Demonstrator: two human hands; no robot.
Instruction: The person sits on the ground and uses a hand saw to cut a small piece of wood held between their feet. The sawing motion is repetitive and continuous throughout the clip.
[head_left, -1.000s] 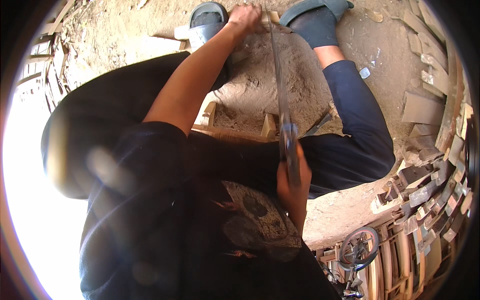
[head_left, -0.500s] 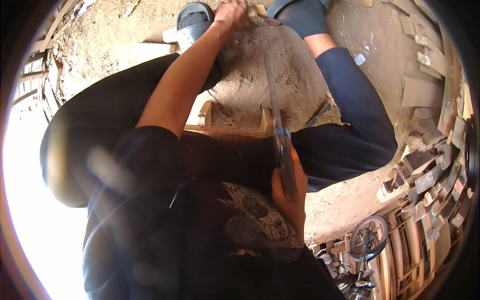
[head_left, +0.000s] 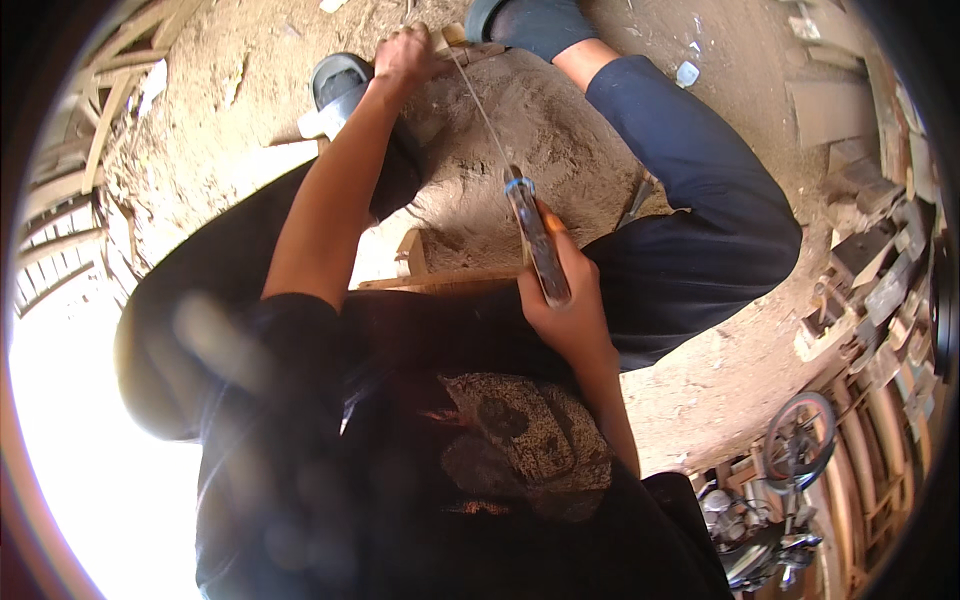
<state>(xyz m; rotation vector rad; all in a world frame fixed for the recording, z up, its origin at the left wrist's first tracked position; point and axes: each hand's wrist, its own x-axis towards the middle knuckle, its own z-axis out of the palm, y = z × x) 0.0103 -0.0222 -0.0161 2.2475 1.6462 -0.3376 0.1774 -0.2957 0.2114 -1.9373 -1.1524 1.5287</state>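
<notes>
My right hand point(head_left: 562, 285) is closed around the dark handle of a handsaw point(head_left: 535, 235), which has a blue band where the blade starts. The blade shows nearly edge-on, as a thin line running forward to a small piece of wood point(head_left: 453, 36) between my feet. At that wood my left hand point(head_left: 403, 55) is closed, its fingers curled down over the left side. The fingertips and the wood's far end are partly hidden. My left arm is stretched far forward, while my right elbow is bent near my body.
My sandalled feet, one in a grey sandal point(head_left: 340, 85), flank the work. A wooden piece point(head_left: 410, 252) stands near my lap, and a dark tool point(head_left: 637, 200) lies by my right leg. Wood scraps point(head_left: 880, 260) are piled at right, with a motorbike point(head_left: 775, 500) behind.
My right hand has pushed the handsaw forward and slightly left, away from my body. My left hand stays at the wood. The whole view has also shifted somewhat.
</notes>
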